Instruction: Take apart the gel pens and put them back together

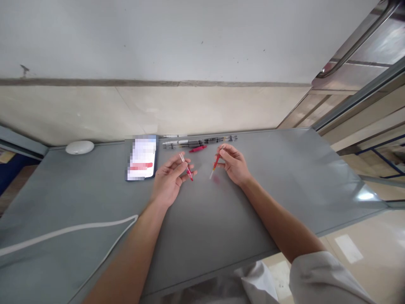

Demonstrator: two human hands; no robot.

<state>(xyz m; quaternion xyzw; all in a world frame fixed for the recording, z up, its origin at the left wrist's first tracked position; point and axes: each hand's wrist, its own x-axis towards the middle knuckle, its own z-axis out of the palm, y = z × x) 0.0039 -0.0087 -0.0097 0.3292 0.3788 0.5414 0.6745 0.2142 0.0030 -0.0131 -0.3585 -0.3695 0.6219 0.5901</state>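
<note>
Pinched in my left hand [170,179] is a clear pen barrel [187,168] with a red lower end, tilted down to the right. My right hand [234,162] has its fingers closed on a red ink refill [216,162] whose pale end slants down to the left. The two parts are held apart, just above the grey table. Behind them, between my hands, lies a red pen cap [198,148]. Several pens and clear pen parts [183,144] lie in a row along the table's back edge, with darker pieces [220,139] toward the right.
A phone [141,158] with a lit, blurred screen lies left of my left hand. Farther left sits a white rounded case [79,147]. A white cable [72,228] crosses the left of the grey table [202,245]. A tiled wall [215,105] rises behind.
</note>
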